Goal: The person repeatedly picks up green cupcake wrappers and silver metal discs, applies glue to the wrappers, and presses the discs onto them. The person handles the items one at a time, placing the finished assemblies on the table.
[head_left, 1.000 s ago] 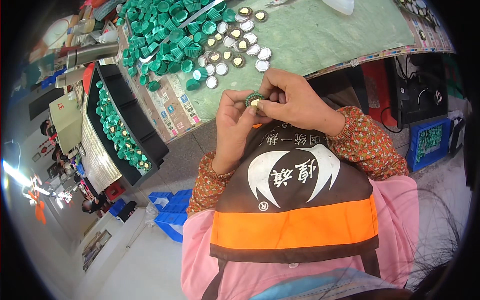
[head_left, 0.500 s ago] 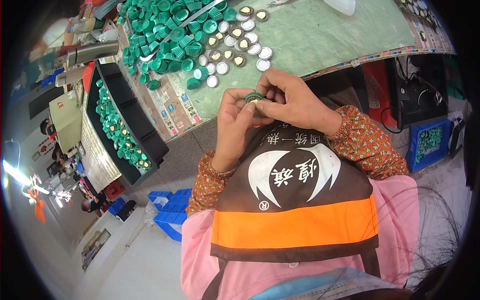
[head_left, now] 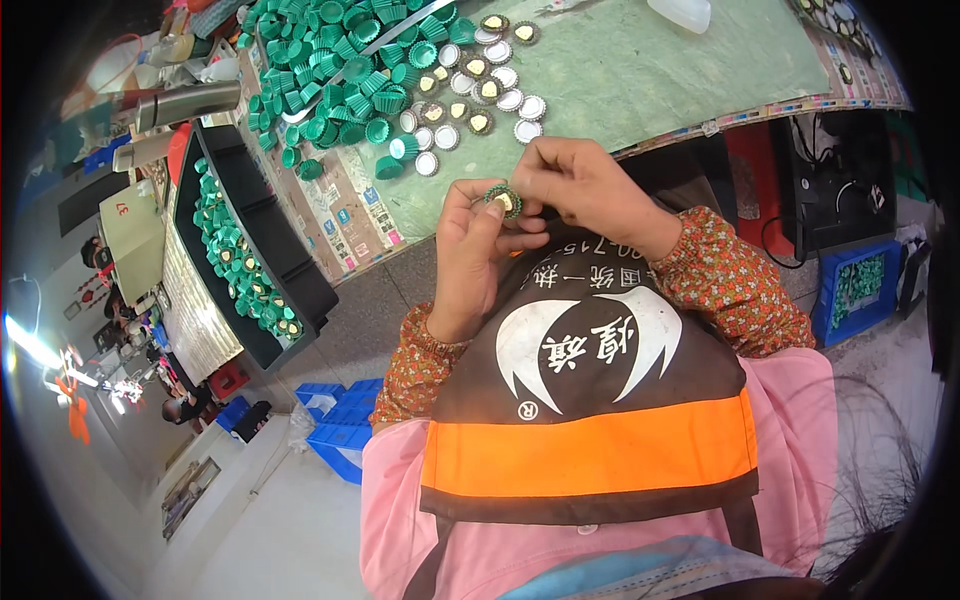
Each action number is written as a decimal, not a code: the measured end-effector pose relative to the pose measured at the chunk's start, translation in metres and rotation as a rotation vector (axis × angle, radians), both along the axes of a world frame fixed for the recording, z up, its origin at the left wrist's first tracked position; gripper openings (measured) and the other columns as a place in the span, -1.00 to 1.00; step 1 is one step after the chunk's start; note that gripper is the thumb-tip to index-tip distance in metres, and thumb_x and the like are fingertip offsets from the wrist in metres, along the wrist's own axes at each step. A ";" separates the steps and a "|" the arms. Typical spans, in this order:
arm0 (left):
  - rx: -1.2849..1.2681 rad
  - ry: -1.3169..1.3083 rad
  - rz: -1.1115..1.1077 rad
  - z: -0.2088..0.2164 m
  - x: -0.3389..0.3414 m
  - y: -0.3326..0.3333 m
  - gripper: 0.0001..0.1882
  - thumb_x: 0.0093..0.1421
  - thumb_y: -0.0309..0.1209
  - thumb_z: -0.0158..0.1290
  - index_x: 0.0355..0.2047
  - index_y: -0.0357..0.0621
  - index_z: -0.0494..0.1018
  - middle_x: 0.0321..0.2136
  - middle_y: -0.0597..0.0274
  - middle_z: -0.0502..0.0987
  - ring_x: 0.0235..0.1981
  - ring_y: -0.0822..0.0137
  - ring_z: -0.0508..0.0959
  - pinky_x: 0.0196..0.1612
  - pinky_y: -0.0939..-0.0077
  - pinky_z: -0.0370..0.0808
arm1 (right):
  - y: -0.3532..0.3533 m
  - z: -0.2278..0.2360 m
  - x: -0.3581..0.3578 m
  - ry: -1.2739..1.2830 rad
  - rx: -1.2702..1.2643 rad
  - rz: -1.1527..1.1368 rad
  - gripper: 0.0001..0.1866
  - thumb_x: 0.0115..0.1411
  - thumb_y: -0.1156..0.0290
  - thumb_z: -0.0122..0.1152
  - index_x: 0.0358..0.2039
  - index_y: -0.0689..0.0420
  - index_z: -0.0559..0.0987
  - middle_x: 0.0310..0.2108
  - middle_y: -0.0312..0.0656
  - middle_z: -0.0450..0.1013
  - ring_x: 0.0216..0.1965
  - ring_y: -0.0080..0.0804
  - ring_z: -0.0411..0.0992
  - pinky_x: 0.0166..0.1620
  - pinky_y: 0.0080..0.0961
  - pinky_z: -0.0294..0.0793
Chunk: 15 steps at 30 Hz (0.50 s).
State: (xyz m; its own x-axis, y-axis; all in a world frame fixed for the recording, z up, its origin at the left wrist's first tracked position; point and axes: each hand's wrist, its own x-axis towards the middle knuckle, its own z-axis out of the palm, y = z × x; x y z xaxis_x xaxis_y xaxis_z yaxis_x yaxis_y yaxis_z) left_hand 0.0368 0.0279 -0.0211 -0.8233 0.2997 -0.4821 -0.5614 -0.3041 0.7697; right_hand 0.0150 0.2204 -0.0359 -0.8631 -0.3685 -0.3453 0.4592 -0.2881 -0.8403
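The left hand (head_left: 468, 240) is pinching a green cup (head_left: 505, 199), pale at its centre, just short of the tabletop (head_left: 640, 80); the right hand (head_left: 588, 195) is holding its fingers narrow beside the rim (I cannot tell whether gripping). Fitting is apparently proceeding, calling for light, even pressure.

1. From twelve to two o'clock stretched a worktable (head_left: 680, 80), its top pale green, with a printed border along the near edge.
2. At nine o'clock glowed a bright tube light (head_left: 32, 342).
3. At eight o'clock rose a pale grey wall (head_left: 110, 470).
4. Between seven and eight o'clock lay a pale floor (head_left: 260, 525), blue crates (head_left: 345, 425) standing upon it.
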 end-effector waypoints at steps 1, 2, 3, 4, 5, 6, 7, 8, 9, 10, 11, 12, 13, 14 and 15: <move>-0.018 -0.006 0.008 0.004 -0.002 0.000 -0.75 0.41 -0.42 -0.09 0.03 -0.24 0.25 -0.16 -0.03 0.56 -0.21 0.22 0.67 -0.16 0.28 0.73 | 0.004 0.005 -0.002 -0.107 -0.065 0.003 -0.78 0.27 0.33 0.22 -0.36 0.25 0.55 -0.51 -0.33 0.44 -0.52 -0.74 0.30 -0.48 -0.67 0.28; -0.035 -0.012 0.015 0.006 -0.004 0.000 -0.75 0.41 -0.41 -0.09 0.03 -0.23 0.26 -0.16 -0.03 0.56 -0.21 0.23 0.67 -0.16 0.28 0.73 | 0.006 0.004 -0.003 -0.111 -0.044 0.001 -0.76 0.30 0.31 0.19 -0.35 0.25 0.55 -0.50 -0.32 0.45 -0.51 -0.73 0.32 -0.47 -0.67 0.31; -0.047 -0.012 0.016 0.007 -0.004 0.000 -0.76 0.41 -0.41 -0.08 0.02 -0.23 0.26 -0.16 -0.03 0.56 -0.21 0.23 0.66 -0.17 0.29 0.73 | 0.011 0.002 -0.003 -0.115 -0.023 -0.003 -0.74 0.33 0.29 0.15 -0.34 0.26 0.55 -0.49 -0.31 0.47 -0.50 -0.72 0.33 -0.46 -0.67 0.33; -0.059 -0.013 0.016 0.008 -0.005 -0.001 -0.76 0.41 -0.41 -0.08 0.02 -0.23 0.26 -0.17 -0.02 0.56 -0.22 0.24 0.66 -0.18 0.30 0.73 | 0.013 0.000 -0.004 -0.119 -0.002 -0.008 -0.72 0.36 0.27 0.12 -0.33 0.27 0.55 -0.48 -0.31 0.48 -0.49 -0.71 0.35 -0.45 -0.66 0.35; -0.071 -0.014 0.016 0.008 -0.005 0.000 -0.76 0.41 -0.41 -0.08 0.02 -0.23 0.27 -0.17 -0.01 0.56 -0.22 0.25 0.66 -0.19 0.31 0.73 | 0.010 -0.004 -0.003 -0.008 0.021 -0.025 -0.74 0.35 0.29 0.14 -0.34 0.26 0.55 -0.48 -0.34 0.45 -0.49 -0.73 0.32 -0.45 -0.68 0.32; -0.088 -0.012 0.006 0.009 -0.005 0.000 -0.75 0.41 -0.41 -0.08 0.03 -0.22 0.27 -0.18 -0.01 0.56 -0.22 0.25 0.66 -0.19 0.32 0.73 | 0.004 -0.008 -0.003 0.103 0.045 -0.042 -0.76 0.34 0.31 0.15 -0.34 0.25 0.55 -0.48 -0.37 0.43 -0.49 -0.75 0.29 -0.44 -0.69 0.29; -0.106 -0.011 -0.005 0.009 -0.005 0.001 -0.75 0.41 -0.41 -0.08 0.03 -0.22 0.27 -0.19 0.00 0.56 -0.22 0.26 0.66 -0.20 0.33 0.73 | -0.001 -0.010 -0.003 0.214 0.069 -0.059 -0.78 0.33 0.34 0.17 -0.34 0.24 0.55 -0.48 -0.40 0.41 -0.49 -0.78 0.26 -0.44 -0.70 0.26; -0.123 -0.009 -0.016 0.010 -0.005 0.002 -0.75 0.41 -0.41 -0.07 0.03 -0.22 0.27 -0.19 0.00 0.56 -0.22 0.27 0.66 -0.20 0.34 0.73 | -0.002 -0.009 -0.001 0.198 0.122 -0.031 -0.80 0.32 0.35 0.18 -0.35 0.25 0.55 -0.48 -0.41 0.40 -0.48 -0.77 0.26 -0.43 -0.70 0.27; -0.130 -0.001 -0.022 0.009 -0.005 0.003 -0.74 0.41 -0.41 -0.07 0.04 -0.22 0.27 -0.19 0.01 0.57 -0.23 0.27 0.66 -0.21 0.36 0.73 | -0.004 -0.001 0.001 0.184 0.172 0.000 -0.81 0.30 0.37 0.20 -0.36 0.25 0.55 -0.48 -0.42 0.39 -0.47 -0.77 0.25 -0.43 -0.69 0.27; -0.138 0.007 -0.027 0.007 -0.003 0.004 -0.74 0.41 -0.40 -0.07 0.04 -0.22 0.27 -0.19 0.01 0.57 -0.23 0.28 0.66 -0.22 0.38 0.73 | -0.005 0.003 0.002 0.169 0.222 0.030 -0.82 0.29 0.39 0.21 -0.37 0.25 0.55 -0.48 -0.42 0.39 -0.46 -0.76 0.25 -0.42 -0.68 0.27; -0.145 0.015 -0.032 0.004 -0.002 0.003 -0.74 0.41 -0.40 -0.06 0.04 -0.22 0.27 -0.19 0.02 0.57 -0.23 0.29 0.66 -0.22 0.39 0.73 | -0.006 0.002 0.002 0.183 0.269 0.030 -0.85 0.25 0.43 0.23 -0.38 0.24 0.54 -0.49 -0.43 0.38 -0.46 -0.76 0.24 -0.40 -0.67 0.27; -0.156 0.019 -0.050 0.002 -0.001 0.000 -0.73 0.41 -0.40 -0.06 0.05 -0.22 0.27 -0.19 0.02 0.57 -0.24 0.29 0.66 -0.22 0.39 0.72 | -0.006 0.001 0.002 0.211 0.282 0.043 -0.84 0.26 0.41 0.22 -0.38 0.25 0.55 -0.49 -0.34 0.42 -0.44 -0.68 0.31 -0.38 -0.61 0.33; -0.167 0.023 -0.068 -0.002 0.000 -0.004 -0.72 0.41 -0.39 -0.05 0.05 -0.22 0.27 -0.18 0.02 0.57 -0.24 0.29 0.65 -0.22 0.38 0.72 | -0.005 -0.001 0.002 0.240 0.295 0.057 -0.82 0.26 0.40 0.22 -0.37 0.27 0.55 -0.48 -0.26 0.46 -0.43 -0.61 0.37 -0.36 -0.54 0.39; -0.178 0.027 -0.085 -0.003 0.000 -0.008 -0.72 0.40 -0.38 -0.05 0.05 -0.23 0.27 -0.17 0.02 0.57 -0.25 0.29 0.65 -0.22 0.38 0.72 | -0.004 -0.002 0.001 0.269 0.307 0.072 -0.81 0.26 0.38 0.21 -0.37 0.28 0.56 -0.47 -0.17 0.51 -0.42 -0.54 0.44 -0.33 -0.48 0.44; -0.149 0.022 -0.044 -0.003 -0.003 -0.012 -0.72 0.40 -0.38 -0.04 0.05 -0.24 0.29 -0.16 0.01 0.57 -0.24 0.28 0.65 -0.22 0.37 0.71 | -0.001 -0.004 -0.002 0.320 0.332 0.034 -0.81 0.27 0.38 0.21 -0.36 0.27 0.56 -0.47 -0.16 0.50 -0.41 -0.52 0.43 -0.32 -0.46 0.44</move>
